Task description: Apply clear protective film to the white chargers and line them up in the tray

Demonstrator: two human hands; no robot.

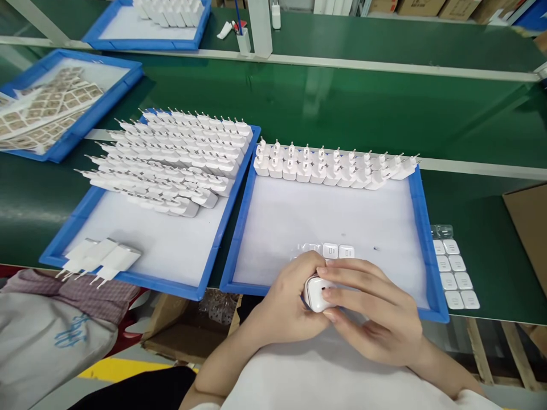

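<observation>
At the front edge of the right-hand blue tray [432,250], my left hand [286,302] is wrapped round a white plug charger [315,299], one end of which faces up. The fingertips of my right hand [380,310] press on that end and its side. Just beyond my hands, white square covers with small slots [338,251] lie in clear plastic on the tray's white liner. Two rows of white plug chargers [318,171] stand at the far side of this tray, pins up. My fingers hide most of the held charger, its pins included.
On the left, another blue tray [233,208] carries many chargers [171,154], with three plugs [100,256] lying at its front. A strip of white covers [457,265] sits right of my tray. Further left stands a tray of beige sheets [55,108]. A cardboard box [530,228] is at right.
</observation>
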